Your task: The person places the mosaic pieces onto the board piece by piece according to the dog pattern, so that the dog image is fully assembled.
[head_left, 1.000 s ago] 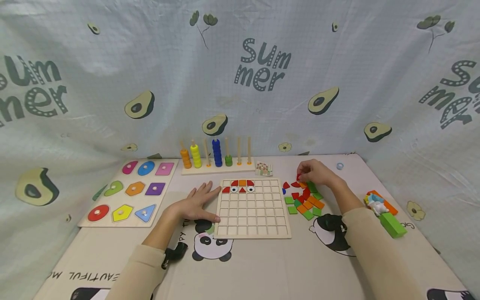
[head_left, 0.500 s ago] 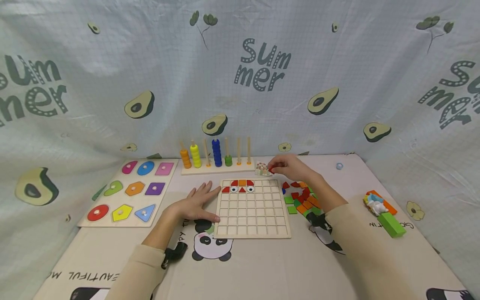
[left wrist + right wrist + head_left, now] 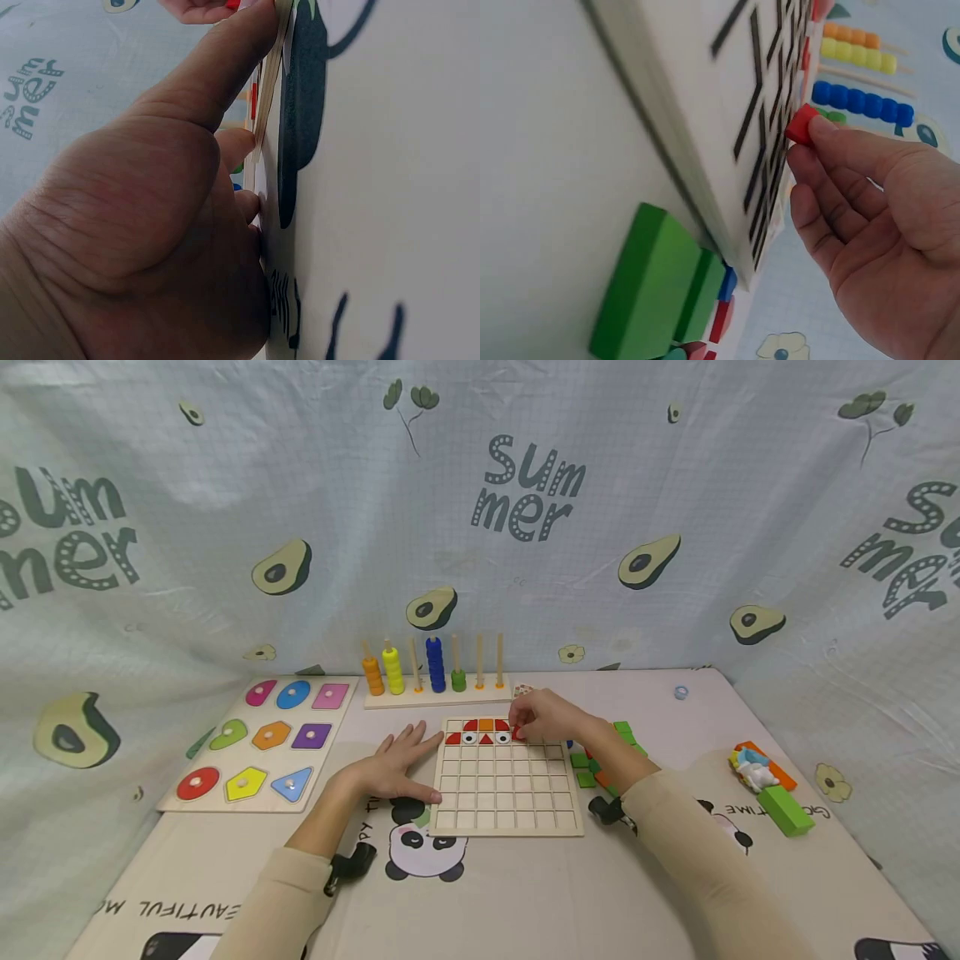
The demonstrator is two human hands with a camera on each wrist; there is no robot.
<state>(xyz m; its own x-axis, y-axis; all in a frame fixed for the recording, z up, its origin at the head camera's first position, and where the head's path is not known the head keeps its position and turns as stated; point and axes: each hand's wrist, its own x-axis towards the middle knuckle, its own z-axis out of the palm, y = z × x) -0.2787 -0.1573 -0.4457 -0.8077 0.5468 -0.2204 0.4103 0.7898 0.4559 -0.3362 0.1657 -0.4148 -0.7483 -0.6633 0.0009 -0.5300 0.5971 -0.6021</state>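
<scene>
A wooden grid board (image 3: 504, 815) lies flat on the table, its upper left cells filled with red pieces, an orange square tile (image 3: 486, 725) and two white eye tiles (image 3: 502, 737). My left hand (image 3: 397, 768) rests spread on the table, with thumb and fingertips against the board's left edge. Over the upper rows is my right hand (image 3: 549, 718), pinching a small red tile (image 3: 801, 126) between thumb and finger. That tile is at the cell just right of the right eye tile, and the fingers partly cover it in the head view.
Loose green tiles (image 3: 585, 779) and other colours lie right of the board, partly under the right forearm. Behind stands a peg rack (image 3: 438, 697) with coloured beads. A shape puzzle board (image 3: 251, 743) lies left; a green block (image 3: 784, 811) and small toys (image 3: 753, 770) lie far right.
My right hand has moved left from the loose tiles, past the patterned card, to the board's upper rows with a red tile in its fingers. My left hand has stayed put.
</scene>
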